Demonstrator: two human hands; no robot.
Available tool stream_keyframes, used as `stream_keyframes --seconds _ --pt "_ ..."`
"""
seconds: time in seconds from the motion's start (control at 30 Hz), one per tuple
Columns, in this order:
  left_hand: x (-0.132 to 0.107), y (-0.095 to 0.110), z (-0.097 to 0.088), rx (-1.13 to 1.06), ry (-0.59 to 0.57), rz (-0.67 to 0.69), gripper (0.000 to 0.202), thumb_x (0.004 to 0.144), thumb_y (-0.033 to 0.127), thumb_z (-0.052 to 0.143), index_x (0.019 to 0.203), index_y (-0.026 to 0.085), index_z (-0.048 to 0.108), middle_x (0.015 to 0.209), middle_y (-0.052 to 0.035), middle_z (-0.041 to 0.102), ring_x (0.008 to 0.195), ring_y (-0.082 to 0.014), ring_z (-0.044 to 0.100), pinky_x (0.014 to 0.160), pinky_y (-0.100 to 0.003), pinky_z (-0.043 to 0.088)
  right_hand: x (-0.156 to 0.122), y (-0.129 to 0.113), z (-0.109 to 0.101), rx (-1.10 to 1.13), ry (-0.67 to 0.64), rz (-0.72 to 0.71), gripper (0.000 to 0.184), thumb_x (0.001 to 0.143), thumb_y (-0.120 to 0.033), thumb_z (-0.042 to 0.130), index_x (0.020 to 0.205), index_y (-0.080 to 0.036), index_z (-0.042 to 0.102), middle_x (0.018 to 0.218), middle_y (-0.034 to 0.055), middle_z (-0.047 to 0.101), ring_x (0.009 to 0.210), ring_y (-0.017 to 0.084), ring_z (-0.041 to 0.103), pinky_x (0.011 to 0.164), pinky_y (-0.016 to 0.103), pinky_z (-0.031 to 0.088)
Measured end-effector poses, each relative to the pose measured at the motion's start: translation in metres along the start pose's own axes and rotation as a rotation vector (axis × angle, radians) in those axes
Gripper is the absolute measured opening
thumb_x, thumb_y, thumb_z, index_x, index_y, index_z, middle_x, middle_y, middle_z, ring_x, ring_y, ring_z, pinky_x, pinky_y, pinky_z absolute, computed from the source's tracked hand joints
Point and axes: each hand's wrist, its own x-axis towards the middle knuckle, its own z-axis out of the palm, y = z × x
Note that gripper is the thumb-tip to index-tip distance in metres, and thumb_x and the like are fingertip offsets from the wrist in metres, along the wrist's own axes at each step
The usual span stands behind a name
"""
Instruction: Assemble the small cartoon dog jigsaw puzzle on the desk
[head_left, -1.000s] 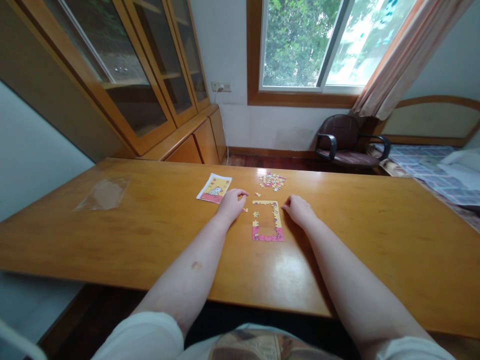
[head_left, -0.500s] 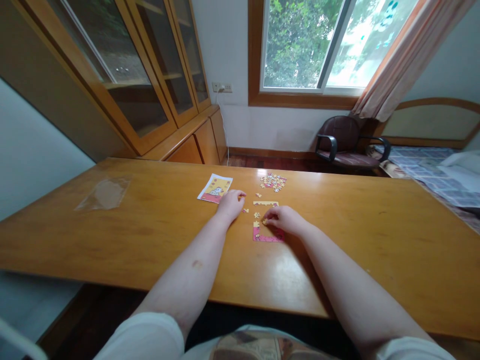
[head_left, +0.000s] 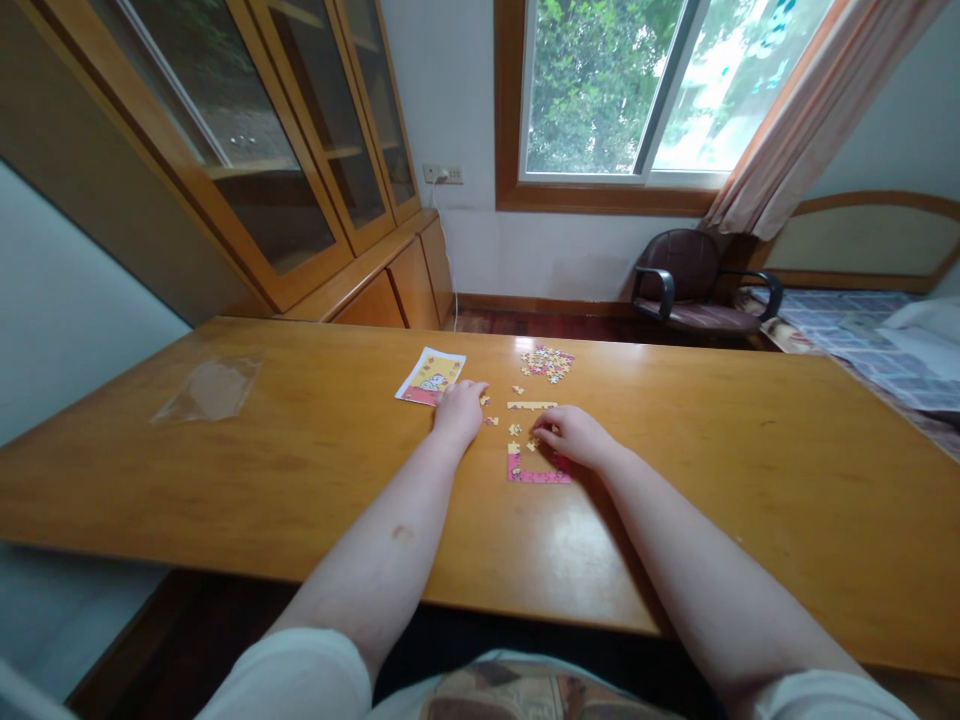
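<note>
A partly joined jigsaw puzzle frame lies on the table, with a pink lower border and a separate yellow top strip. Just above its open middle, my right hand is curved, thumb and fingers apart. Below those fingertips rests a loose yellow piece; another yellow piece is to its left. My left hand reaches over the right edge of a picture sheet, fingers stretched out. Beside its fingertips are a small piece and a pink-yellow piece. Both hands appear to hold nothing.
A pile of mixed puzzle pieces lies near the far table edge, with a single piece in front of it. To the left is a clear plastic bag. A chair stands beyond the wooden table.
My right hand has let go of the yellow piece and lifted slightly away from it. My left hand has shifted a little left, uncovering a small piece by its fingertips.
</note>
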Motion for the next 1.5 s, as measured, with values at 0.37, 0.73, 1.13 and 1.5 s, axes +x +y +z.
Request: stream_keyframes --seconds 0.37,0.73,1.13,1.5 --pt "0.004 0.0 0.007 0.007 -0.046 0.013 0.034 0.087 0.023 0.045 0.111 0.028 0.069 0.113 -0.0083 0.065 0.102 -0.0268 0.056 0.09 -0.042 0.045 0.002 0.0 0.002 -0.011 0.013 -0.018 0.018 0.088 -0.025 0.056 0.084 -0.019 0.072 0.081 0.0039 0.069 0.075 0.015 0.06 0.072 0.024 0.044" --pt "0.003 0.002 0.005 -0.008 -0.084 0.032 0.03 0.086 0.017 0.046 0.102 0.027 0.07 0.111 -0.007 0.066 0.103 -0.0271 0.057 0.088 -0.042 0.045 0.002 0.004 0.004 0.005 0.024 -0.019 0.018 0.088 -0.026 0.055 0.084 -0.02 0.072 0.082 0.0036 0.069 0.076 0.015 0.06 0.072 0.024 0.043" --pt "-0.017 0.021 -0.017 0.13 -0.164 0.189 0.018 0.082 0.026 0.058 0.091 0.024 0.073 0.098 -0.0074 0.069 0.094 -0.0252 0.062 0.084 -0.036 0.047 0.002 0.002 0.004 0.007 0.016 0.004 0.017 0.088 -0.026 0.056 0.086 -0.019 0.072 0.084 0.0038 0.07 0.077 0.015 0.061 0.072 0.024 0.043" --pt "-0.018 0.023 -0.016 0.074 -0.151 0.093 0.021 0.085 0.028 0.054 0.101 0.021 0.066 0.104 -0.0082 0.067 0.096 -0.0235 0.062 0.083 -0.033 0.048 0.002 0.0 0.002 0.0 0.004 0.014 0.016 0.087 -0.025 0.057 0.086 -0.02 0.072 0.085 0.0036 0.07 0.076 0.014 0.061 0.072 0.024 0.044"
